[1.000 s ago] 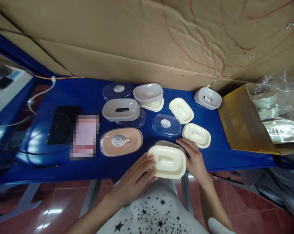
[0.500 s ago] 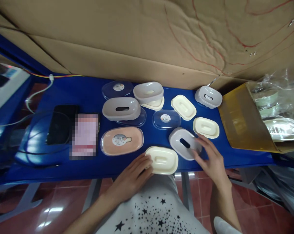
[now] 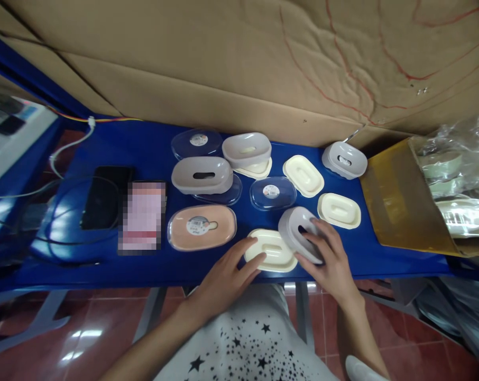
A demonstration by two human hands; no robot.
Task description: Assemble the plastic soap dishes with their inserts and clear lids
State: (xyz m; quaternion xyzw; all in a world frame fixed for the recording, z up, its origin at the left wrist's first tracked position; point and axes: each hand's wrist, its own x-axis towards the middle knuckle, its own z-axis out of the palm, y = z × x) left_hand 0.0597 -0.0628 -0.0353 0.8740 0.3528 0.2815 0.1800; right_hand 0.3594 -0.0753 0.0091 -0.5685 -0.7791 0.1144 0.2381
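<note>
Gray dish (image 3: 290, 232) is pinched in the right grip (image 3: 334, 267), left grip (image 3: 222, 279) spread on the cream tray (image 3: 277, 259), box (image 3: 392, 198) holding wrapped dishes (image 3: 466, 217).

The right hand (image 3: 330, 262) hides part of 1 grey dish (image 3: 293, 241); the left hand (image 3: 223, 278) covers 1 edge of the cream tray (image 3: 277, 259); the phone (image 3: 142, 217) is pixelated, print on the labels (image 3: 271, 191) is unreadable, and the right edge crops the box (image 3: 390, 203)
</note>
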